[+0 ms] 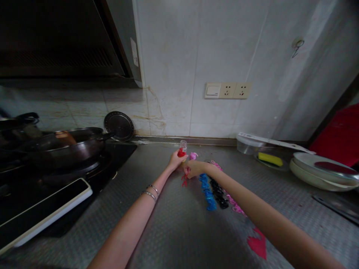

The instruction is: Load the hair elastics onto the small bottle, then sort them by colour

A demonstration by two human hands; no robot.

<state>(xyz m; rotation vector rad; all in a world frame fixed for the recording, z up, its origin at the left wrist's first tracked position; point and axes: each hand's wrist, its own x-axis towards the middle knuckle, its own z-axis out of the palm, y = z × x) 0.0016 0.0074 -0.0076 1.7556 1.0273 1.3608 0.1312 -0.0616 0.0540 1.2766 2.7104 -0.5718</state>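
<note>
My left hand [176, 160] is closed around a small clear bottle [183, 146] that holds something red, standing on the steel counter [168, 224]. My right hand [194, 169] is pinched shut close beside it, holding a red string-like piece [184, 180] that dangles below the fingers. A small pink item [193, 155] lies just behind my right hand. Under my right forearm lie a blue coiled band [208, 193], a black one [219, 194] and a pink one [235, 204]. A red piece [258, 243] rests near my elbow.
A dark wok [64, 146] with a wooden utensil sits on the black stove [47, 201] at left, a round lid [119, 126] leaning on the wall. At right are stacked plates [316, 172], a clear tub [248, 145], a yellow sponge [270, 159]. Wall sockets [227, 90] above.
</note>
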